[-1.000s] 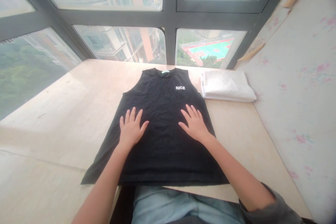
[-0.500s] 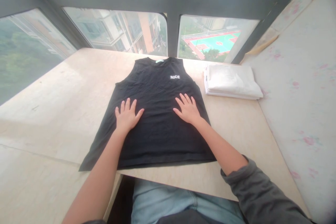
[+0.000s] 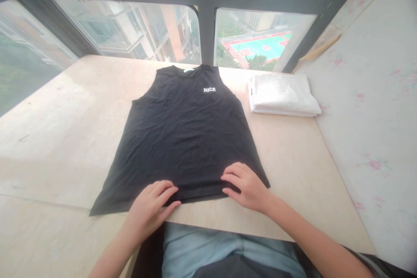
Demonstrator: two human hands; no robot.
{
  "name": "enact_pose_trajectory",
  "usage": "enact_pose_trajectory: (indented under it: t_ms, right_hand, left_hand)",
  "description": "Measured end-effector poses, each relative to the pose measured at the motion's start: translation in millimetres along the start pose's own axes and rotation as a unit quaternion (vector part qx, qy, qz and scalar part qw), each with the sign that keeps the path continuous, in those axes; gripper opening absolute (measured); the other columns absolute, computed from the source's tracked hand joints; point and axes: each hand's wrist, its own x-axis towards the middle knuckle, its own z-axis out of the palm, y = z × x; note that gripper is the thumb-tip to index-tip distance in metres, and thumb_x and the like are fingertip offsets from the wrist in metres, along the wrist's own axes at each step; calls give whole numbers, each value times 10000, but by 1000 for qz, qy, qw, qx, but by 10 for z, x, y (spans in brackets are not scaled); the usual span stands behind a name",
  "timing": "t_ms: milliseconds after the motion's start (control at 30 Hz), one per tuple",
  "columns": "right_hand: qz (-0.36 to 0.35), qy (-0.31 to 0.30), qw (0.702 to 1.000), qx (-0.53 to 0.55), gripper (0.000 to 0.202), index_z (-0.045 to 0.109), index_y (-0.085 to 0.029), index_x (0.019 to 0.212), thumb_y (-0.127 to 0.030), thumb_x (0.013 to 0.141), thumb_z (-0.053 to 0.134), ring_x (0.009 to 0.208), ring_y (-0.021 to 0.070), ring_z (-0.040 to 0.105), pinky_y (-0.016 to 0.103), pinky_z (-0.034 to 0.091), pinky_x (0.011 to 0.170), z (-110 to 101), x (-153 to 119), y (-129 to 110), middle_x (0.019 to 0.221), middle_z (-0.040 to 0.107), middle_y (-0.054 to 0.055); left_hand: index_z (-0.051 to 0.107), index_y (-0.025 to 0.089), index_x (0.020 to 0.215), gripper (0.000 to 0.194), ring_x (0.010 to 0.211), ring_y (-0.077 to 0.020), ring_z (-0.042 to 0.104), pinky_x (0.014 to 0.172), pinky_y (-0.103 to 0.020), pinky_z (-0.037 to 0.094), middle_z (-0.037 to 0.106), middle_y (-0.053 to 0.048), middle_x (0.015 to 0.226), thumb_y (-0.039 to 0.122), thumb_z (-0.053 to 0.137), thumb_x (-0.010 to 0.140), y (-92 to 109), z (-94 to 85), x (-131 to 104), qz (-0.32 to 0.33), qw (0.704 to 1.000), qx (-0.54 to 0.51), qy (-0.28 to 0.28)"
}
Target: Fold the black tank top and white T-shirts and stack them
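Note:
A black sleeveless shirt (image 3: 189,134) with the word NICE at its upper right lies spread on a pale table (image 3: 299,152), neck toward the window and hem toward me. At the hem, left of its middle, is my left hand (image 3: 153,206), fingers slightly curled and the thumb apart from them. My right hand (image 3: 246,186) rests at the hem's right part, its fingers bent and thumb apart. Both hands touch the cloth near the bottom edge, and no fabric shows pinched between the fingers.
Folded white cloths (image 3: 283,95) are stacked right of the shirt. Behind the table stands a grey window frame (image 3: 206,30). A wall with a flower pattern (image 3: 374,117) bounds the right side. My legs are below the table's front edge.
Both hands have come back from the middle of the shirt to its hem, and their spread fingers have curled. The view has shifted slightly; the shirt still lies flat.

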Motion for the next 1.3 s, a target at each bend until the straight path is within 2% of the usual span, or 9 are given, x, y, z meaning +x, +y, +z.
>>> enact_pose_trajectory:
  t_ms: [167, 333, 500, 667, 867, 1000, 1100, 1200, 1300]
  right_hand:
    - [-21, 11, 999, -44, 137, 673, -177, 1028, -175, 930, 576, 942, 213, 575, 382, 470, 825, 76, -248, -15, 1015, 663, 82]
    - [-36, 41, 995, -79, 241, 687, -164, 987, -54, 928, 480, 906, 201, 582, 350, 460, 775, 129, -242, 22, 975, 677, 82]
    - [-22, 65, 994, -85, 160, 688, -172, 957, -98, 932, 549, 886, 200, 588, 345, 472, 781, 153, -232, 29, 944, 680, 68]
    - [-1, 95, 994, -56, 139, 681, -184, 952, -103, 930, 570, 871, 190, 599, 343, 489, 789, 193, -231, 47, 919, 683, 55]
    - [1, 131, 991, -40, 138, 680, -175, 951, -85, 922, 578, 854, 179, 600, 342, 511, 779, 231, -239, 40, 913, 686, 48]
    - [-22, 168, 985, -37, 167, 685, -174, 983, -54, 894, 609, 856, 176, 603, 333, 524, 766, 161, -230, -25, 912, 690, 52]
    - [-52, 187, 980, -43, 251, 685, -180, 1048, -18, 865, 626, 892, 186, 606, 345, 528, 787, 65, -255, -103, 941, 700, 59]
    - [-72, 183, 979, -60, 289, 687, -187, 1077, -5, 862, 621, 920, 195, 605, 363, 528, 808, 25, -322, -154, 962, 711, 59]
    - [-80, 159, 981, -73, 245, 694, -174, 1050, -21, 881, 605, 935, 200, 607, 368, 531, 810, 77, -407, -150, 961, 712, 62]
  left_hand:
    - [702, 195, 1039, 166, 942, -181, 649, 864, -323, 507, 707, -66, 1052, 188, 562, 951, 44, 68, -135, 30, 997, 35, 65]
    - [679, 175, 1097, 231, 953, -187, 642, 866, -335, 507, 699, -74, 1066, 114, 514, 947, 105, 57, -115, 31, 997, 44, 58]
    - [685, 188, 1061, 178, 948, -189, 642, 872, -332, 508, 696, -68, 1062, 146, 557, 943, 122, 64, -142, 10, 996, 50, 67]
    - [688, 191, 1097, 292, 980, -203, 648, 891, -342, 507, 702, -70, 1089, 54, 500, 921, 95, 86, -198, 12, 994, 84, 72]
    - [688, 182, 1035, 186, 904, -196, 667, 848, -342, 528, 723, -56, 1002, 86, 634, 886, 57, 111, -202, -19, 984, 91, 149]
    - [682, 196, 1079, 304, 884, -187, 681, 852, -345, 551, 728, -52, 1001, 35, 699, 822, 72, 35, -215, -33, 969, 87, 229]
    - [682, 215, 1115, 407, 906, -201, 682, 875, -376, 561, 733, -53, 1016, -1, 735, 774, 110, -33, -284, -24, 960, 90, 264]
    - [679, 204, 1135, 441, 931, -214, 673, 883, -397, 559, 733, -65, 1026, -21, 742, 761, 154, -15, -380, 0, 964, 90, 252]
    - [668, 191, 1143, 402, 955, -221, 663, 880, -400, 546, 725, -79, 1050, -11, 710, 799, 180, 84, -459, 23, 976, 80, 201]
